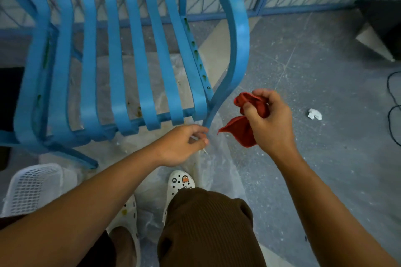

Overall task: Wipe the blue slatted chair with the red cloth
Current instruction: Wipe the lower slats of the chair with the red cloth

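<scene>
Narrow gaps between chair (112, 54) slats; floor (314, 84) right open.

Soft, even daylight, faint shadows, slight motion blur, wide-angle bending at edges.

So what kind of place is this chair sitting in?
Probably a balcony or patio mid-cleanup: a blue railing with mesh fencing runs behind the blue slatted chair, the speckled floor is dusty, and plastic sheeting is spread beneath.
</scene>
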Demonstrator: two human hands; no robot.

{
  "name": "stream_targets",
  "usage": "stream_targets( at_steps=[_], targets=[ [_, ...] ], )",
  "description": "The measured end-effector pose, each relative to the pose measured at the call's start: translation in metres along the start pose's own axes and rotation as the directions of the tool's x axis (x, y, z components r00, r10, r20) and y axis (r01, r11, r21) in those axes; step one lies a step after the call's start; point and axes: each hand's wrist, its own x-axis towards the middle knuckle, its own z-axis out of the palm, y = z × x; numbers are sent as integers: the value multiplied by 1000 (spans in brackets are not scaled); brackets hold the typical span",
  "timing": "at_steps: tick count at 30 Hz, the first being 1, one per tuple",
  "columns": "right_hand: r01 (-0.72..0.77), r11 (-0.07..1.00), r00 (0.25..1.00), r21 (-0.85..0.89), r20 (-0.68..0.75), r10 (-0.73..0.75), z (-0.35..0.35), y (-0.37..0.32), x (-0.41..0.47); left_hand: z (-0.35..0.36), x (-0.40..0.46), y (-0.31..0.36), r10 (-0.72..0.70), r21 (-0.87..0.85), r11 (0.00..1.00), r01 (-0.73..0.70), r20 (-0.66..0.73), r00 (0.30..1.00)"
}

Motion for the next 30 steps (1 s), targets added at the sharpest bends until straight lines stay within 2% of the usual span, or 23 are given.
stream_targets(
  at_steps=[3,6,10,12,14,18,25,28,30],
  targets=[
    [48,997,999,52,-4,-48,-12,-33,-13,-15,-21,16,40,34,999,-39,-28,999],
    [120,992,992,43,32,-121,-3,-54,-30,-35,-37,24,100,108,991,-84,-152,983],
    [203,979,974,16,96,-204,36,-54,-37,-70,-44,16,203,316,946,-78,-385,900],
    [252,968,961,-4,116,-250,58,-53,-35,-88,-46,3,234,417,908,-36,-435,870],
    [301,952,947,-46,133,-293,78,-50,-31,-100,-45,-9,245,473,881,-5,-447,860],
    [365,920,924,-144,174,-339,109,-37,-27,-105,-43,-19,229,455,891,-5,-439,869],
    [338,913,940,-228,132,-315,131,-17,-38,-105,-38,-22,241,472,881,-18,-417,876],
    [340,905,937,-255,172,-304,134,5,-49,-104,-33,-21,274,491,869,-59,-378,884],
    [281,918,951,-281,213,-226,136,24,-58,-104,-31,-19,294,513,854,-88,-335,895]
  ],
)
